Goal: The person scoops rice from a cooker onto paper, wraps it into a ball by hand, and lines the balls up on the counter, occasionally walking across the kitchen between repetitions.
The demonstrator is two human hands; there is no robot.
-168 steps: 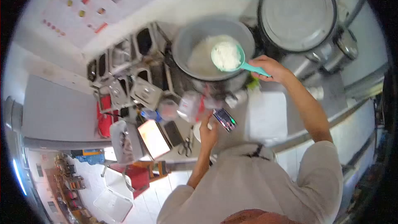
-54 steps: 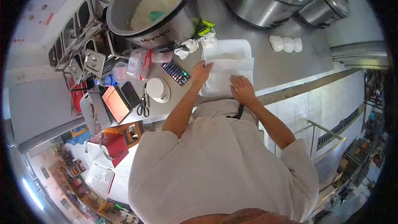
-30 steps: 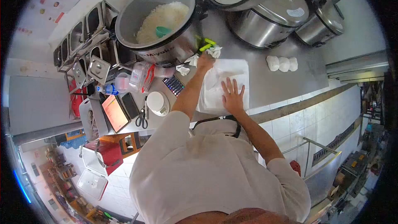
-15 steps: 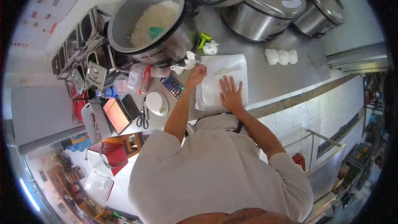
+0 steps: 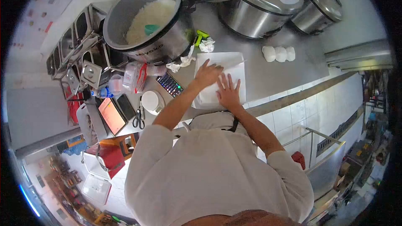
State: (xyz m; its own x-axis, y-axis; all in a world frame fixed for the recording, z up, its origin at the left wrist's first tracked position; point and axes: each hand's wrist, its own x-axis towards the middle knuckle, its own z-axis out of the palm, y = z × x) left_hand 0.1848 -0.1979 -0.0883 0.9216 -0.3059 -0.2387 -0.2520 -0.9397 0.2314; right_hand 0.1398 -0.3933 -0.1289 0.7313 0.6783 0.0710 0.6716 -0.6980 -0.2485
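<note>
A stack of white paper sheets (image 5: 232, 62) lies on the steel counter in front of me. My left hand (image 5: 208, 75) rests on the left part of the stack, its fingers stretched out to the right. Close beside it, my right hand (image 5: 229, 95) lies flat on the paper with its fingers spread. The fingertips of the two hands nearly meet. Neither hand holds anything that shows. Crumpled white tissue or plastic (image 5: 182, 63) sits just past the stack's left corner.
A large open rice cooker (image 5: 163, 44) holds rice and a green scoop (image 5: 151, 29). Closed steel cookers (image 5: 259, 19) stand at the back, near three white rounded blocks (image 5: 279, 54). Left lie a phone (image 5: 169, 84), a white scale (image 5: 152, 101), scissors (image 5: 138, 119) and a tablet (image 5: 112, 116).
My left hand has moved right from the paper's left edge onto the sheets, and its curled fingers have stretched out. My right hand stays flat on the paper. The view has shifted slightly.
</note>
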